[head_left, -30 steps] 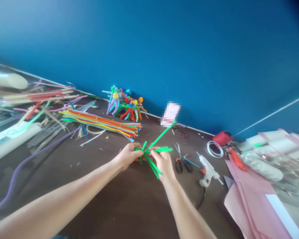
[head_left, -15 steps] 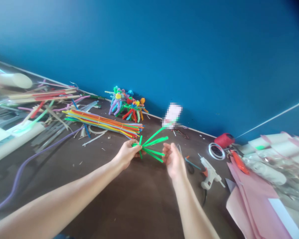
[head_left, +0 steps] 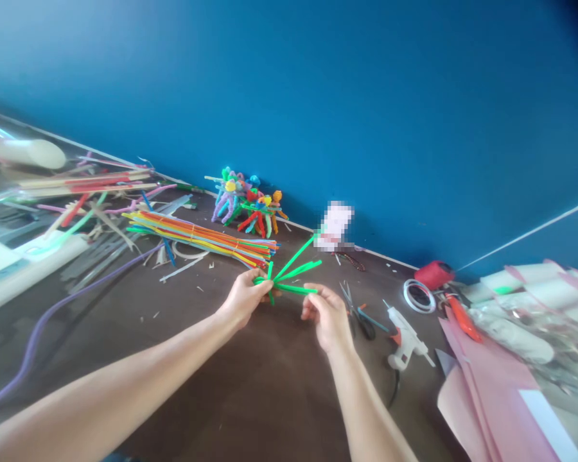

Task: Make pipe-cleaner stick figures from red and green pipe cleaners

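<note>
Far left on the dark brown surface (head_left: 270, 410), a clear plastic bag (head_left: 24, 154) holds a pale roll and long strips in red and cream. Below it lie a white tube (head_left: 29, 263) and scattered grey strips (head_left: 101, 250). A long purple pipe cleaner (head_left: 77, 301) runs diagonally across the surface. Next along, a banded bundle of multicoloured pipe cleaners (head_left: 197, 237) lies near a cluster of twisted pipe-cleaner figures (head_left: 245, 205) against the foot of the blue wall (head_left: 318, 96). Centre: the left hand (head_left: 243, 298) is closed around the gathered middle of several green pipe cleaners (head_left: 289, 276), a narrow grip with the stems radiating outward. The right hand (head_left: 327, 317) is just beside it, thumb and fingers pinched narrowly on one green stem. The longest stem points up toward a blurred white card (head_left: 334, 224) by the wall. Right of the hands lie scissors (head_left: 359, 317) with orange and blue handles, then a white hot glue gun (head_left: 404, 340). Beyond them are a ring of clear tape (head_left: 419, 295) and a red spool (head_left: 433, 274). Far right, pink paper sheets (head_left: 491, 398) lie under and beside a clear plastic package (head_left: 520, 314).
</note>
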{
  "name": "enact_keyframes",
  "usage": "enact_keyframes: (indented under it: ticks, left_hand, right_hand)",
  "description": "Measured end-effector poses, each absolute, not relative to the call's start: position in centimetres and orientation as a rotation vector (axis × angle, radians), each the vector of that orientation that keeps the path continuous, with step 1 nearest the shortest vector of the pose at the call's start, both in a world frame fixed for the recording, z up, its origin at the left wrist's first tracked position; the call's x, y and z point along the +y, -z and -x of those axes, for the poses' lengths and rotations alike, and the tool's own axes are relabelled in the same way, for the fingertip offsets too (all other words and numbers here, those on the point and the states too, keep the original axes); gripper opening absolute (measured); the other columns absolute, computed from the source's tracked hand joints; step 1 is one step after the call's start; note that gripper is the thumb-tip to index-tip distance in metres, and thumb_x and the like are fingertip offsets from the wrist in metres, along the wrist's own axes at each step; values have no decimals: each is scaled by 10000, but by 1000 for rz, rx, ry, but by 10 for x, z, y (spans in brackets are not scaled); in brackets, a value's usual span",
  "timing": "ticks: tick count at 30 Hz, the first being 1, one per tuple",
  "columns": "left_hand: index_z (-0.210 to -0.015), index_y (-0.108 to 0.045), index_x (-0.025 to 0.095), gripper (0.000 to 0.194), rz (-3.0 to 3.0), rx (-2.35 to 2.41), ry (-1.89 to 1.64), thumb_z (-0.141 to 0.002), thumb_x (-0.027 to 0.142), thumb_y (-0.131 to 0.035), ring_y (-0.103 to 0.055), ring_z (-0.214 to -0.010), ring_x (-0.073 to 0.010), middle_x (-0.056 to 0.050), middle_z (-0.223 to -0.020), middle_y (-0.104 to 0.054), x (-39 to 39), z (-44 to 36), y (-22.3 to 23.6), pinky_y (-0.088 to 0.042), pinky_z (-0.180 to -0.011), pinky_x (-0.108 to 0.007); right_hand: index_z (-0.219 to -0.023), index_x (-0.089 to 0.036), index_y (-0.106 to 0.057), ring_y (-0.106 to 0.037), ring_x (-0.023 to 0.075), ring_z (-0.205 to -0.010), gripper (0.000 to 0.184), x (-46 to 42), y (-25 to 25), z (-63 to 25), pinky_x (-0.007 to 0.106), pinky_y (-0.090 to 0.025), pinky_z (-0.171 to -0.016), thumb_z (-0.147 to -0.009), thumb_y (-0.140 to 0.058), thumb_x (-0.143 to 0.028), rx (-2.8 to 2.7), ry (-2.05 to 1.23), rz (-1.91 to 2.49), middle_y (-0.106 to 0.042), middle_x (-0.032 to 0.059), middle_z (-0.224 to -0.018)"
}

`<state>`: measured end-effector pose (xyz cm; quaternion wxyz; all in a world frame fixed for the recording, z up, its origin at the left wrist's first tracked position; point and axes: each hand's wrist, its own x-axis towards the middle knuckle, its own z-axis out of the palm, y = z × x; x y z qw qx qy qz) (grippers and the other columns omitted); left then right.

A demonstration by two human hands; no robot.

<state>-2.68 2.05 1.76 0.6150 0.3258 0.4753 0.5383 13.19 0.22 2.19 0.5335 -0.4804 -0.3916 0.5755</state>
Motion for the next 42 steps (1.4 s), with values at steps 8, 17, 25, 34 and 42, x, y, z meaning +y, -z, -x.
enact_keyframes:
  ticks: [8,17,25,34,42]
  left_hand:
    - [-634,-402,170,230,-756,1086,-1240,-553,227,-608,-605,-501,-134,74,-465,-519,21,27,-17,-398,-460,-183]
    - [-627,-406,165,209,-793,1085,-1181,-574,222,-600,-611,-517,-133,61,-485,-544,20,25,-14,-417,-471,-187]
    - [-643,-408,166,207,-851,1065,-1139,-588,223,-599,-623,-525,-146,60,-492,-549,19,25,-12,-437,-490,-205]
    - [-597,-434,165,120,-1018,1140,-1037,-580,160,-552,-609,-491,-149,22,-459,-595,20,27,-11,-415,-460,-203]
    - [-591,-436,159,133,-953,1116,-1015,-571,166,-568,-601,-487,-136,27,-458,-585,20,27,-14,-427,-469,-203]
  right_hand:
    - [-801,-136,-614,-550,88,-472,191,1,-16,-130,213,-471,-464,-669,-633,-273,-880,-1344,1085,-598,-19,-561]
    - [-847,-135,-590,-594,117,-508,181,1,-19,-128,242,-485,-509,-699,-587,-238,-911,-1203,1107,-633,-8,-586]
    - [-984,-167,-497,-561,103,-443,267,3,-17,-133,216,-445,-454,-723,-541,-201,-955,-1154,1106,-594,-54,-523]
    - [-983,-162,-547,-530,81,-443,260,5,-15,-138,194,-424,-441,-729,-549,-215,-979,-1205,1063,-580,-48,-518]
    - [-821,-146,-598,-543,90,-462,193,6,-15,-136,222,-459,-467,-683,-626,-277,-914,-1204,1065,-589,-32,-554]
